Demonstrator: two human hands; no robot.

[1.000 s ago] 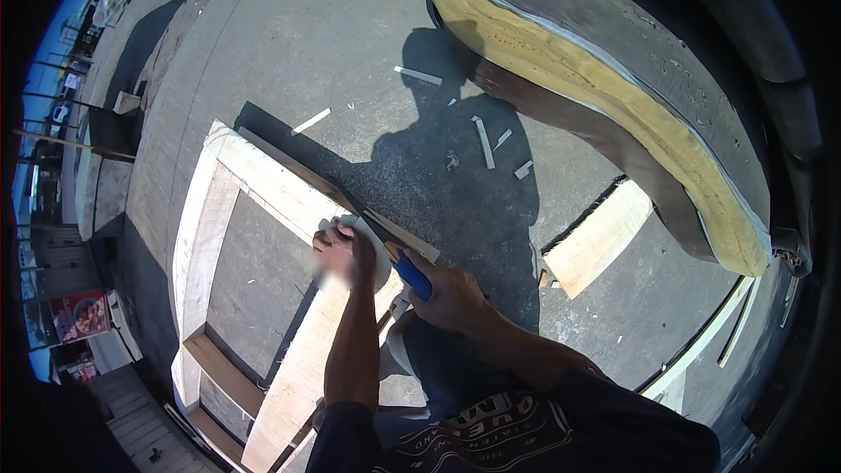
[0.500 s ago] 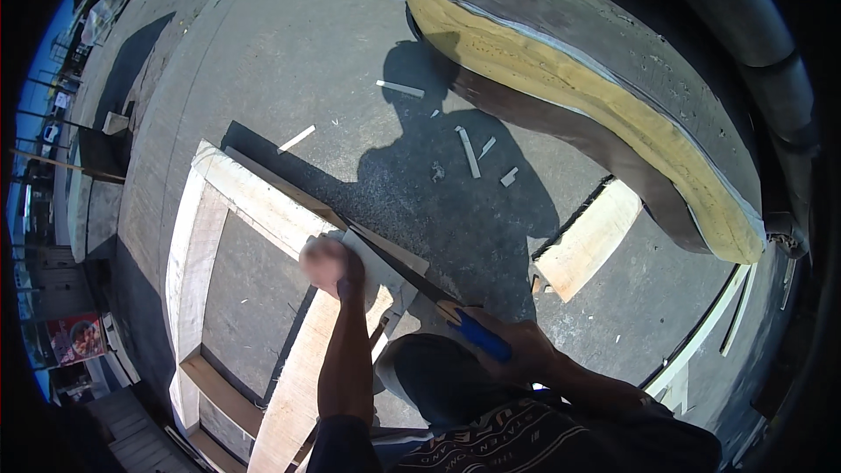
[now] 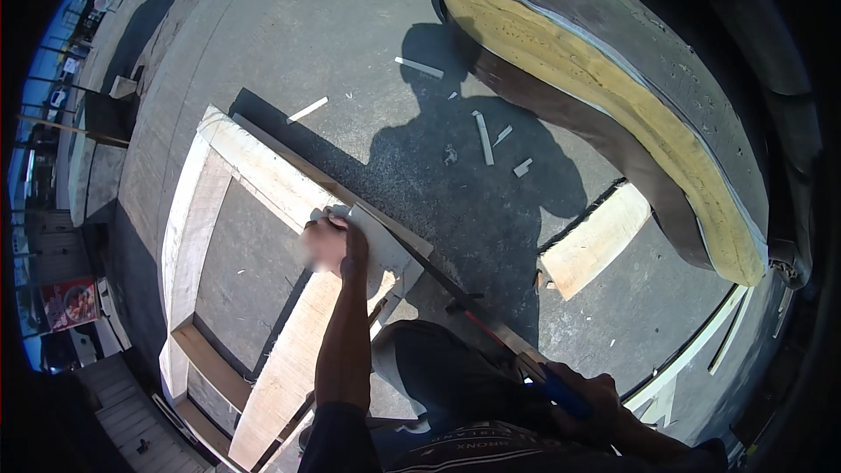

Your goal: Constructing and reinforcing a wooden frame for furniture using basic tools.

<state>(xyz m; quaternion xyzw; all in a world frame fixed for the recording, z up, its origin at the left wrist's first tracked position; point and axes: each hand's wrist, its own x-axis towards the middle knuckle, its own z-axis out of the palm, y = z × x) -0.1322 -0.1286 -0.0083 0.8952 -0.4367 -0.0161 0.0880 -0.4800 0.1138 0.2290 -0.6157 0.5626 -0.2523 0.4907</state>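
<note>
Down at the bottom centre of the frame, there's print on show: rows of pale capital letters across the front of the dark shirt, upside down from up here, folds cutting into the words, thin pale lines running alongside! And over to the lower left, a red sign with a food picture on it, but any wording there is too small to read.

Seen from above in sunlight, a person's left hand rests on a pale wooden frame while the right hand grips a blue-handled saw slanting toward its corner, with wood scraps on grey pavement beside a yellow-sided cushion.
</note>
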